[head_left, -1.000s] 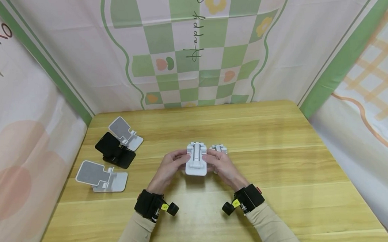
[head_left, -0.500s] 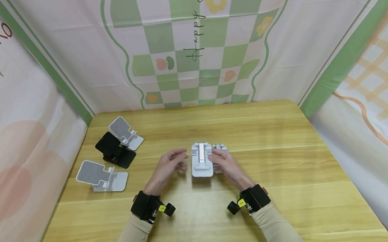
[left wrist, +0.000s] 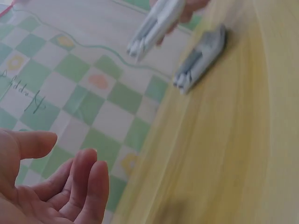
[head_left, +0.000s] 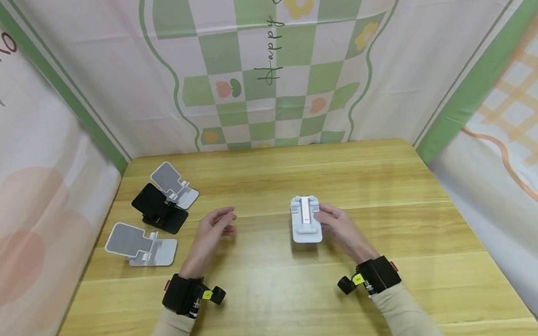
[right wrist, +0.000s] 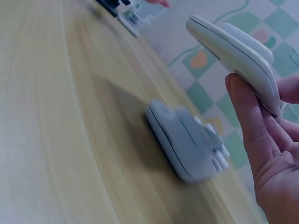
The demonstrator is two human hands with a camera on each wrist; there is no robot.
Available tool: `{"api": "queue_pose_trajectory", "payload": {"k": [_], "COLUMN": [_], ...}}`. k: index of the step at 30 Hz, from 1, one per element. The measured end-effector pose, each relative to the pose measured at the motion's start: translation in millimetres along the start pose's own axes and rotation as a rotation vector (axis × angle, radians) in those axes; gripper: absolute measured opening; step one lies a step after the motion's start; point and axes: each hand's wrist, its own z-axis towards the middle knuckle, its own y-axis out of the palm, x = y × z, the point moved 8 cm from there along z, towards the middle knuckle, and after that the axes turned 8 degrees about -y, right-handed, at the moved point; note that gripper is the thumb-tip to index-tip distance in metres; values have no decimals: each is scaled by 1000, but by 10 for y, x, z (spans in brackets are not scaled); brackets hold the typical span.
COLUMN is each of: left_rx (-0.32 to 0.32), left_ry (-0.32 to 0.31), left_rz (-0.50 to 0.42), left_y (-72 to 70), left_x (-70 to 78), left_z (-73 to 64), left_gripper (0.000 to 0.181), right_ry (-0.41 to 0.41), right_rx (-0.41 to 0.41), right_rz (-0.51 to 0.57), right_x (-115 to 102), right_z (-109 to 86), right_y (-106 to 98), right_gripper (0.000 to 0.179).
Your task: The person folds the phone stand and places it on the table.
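Note:
My right hand (head_left: 344, 231) holds a folded white phone stand (head_left: 307, 233) by its right edge, thumb on top and fingers beneath, raised off the table. A second folded phone stand (right wrist: 175, 140) lies on the tabletop below it; in the head view the held one hides it. My left hand (head_left: 207, 238) hovers over the table to the left, holding nothing, its fingers loosely bent and thumb apart. In the left wrist view both folded stands appear well away from that hand.
Three unfolded phone stands are at the table's left: a white-and-grey one in front (head_left: 128, 240), a black one (head_left: 151, 198) behind it, and another white-and-grey one (head_left: 166, 177) at the back. Patterned cloth (head_left: 261, 102) hangs along the table's far edge.
The left hand has let go of the folded phone stand and moved left. My right hand has carried that stand to the right, over the one lying on the table.

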Motion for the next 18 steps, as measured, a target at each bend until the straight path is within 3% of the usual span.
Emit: {"api": "queue_pose_trajectory", "payload": {"k": [5, 10, 18], "left_rx": [71, 144, 264], "left_ry": [26, 91, 168], "left_rz": [74, 147, 171], "left_y": [-229, -435, -690], "left_x": [4, 75, 95], "left_z": [-61, -128, -224], "left_gripper": [44, 47, 44], "right_ry": [-6, 24, 97], "right_rx": [34, 86, 155], "right_rz": [-35, -101, -148], "right_x": [0, 40, 158], "right_z": [-50, -77, -107], "right_y": [-222, -425, -638], "right_gripper": [62, 64, 64]}}
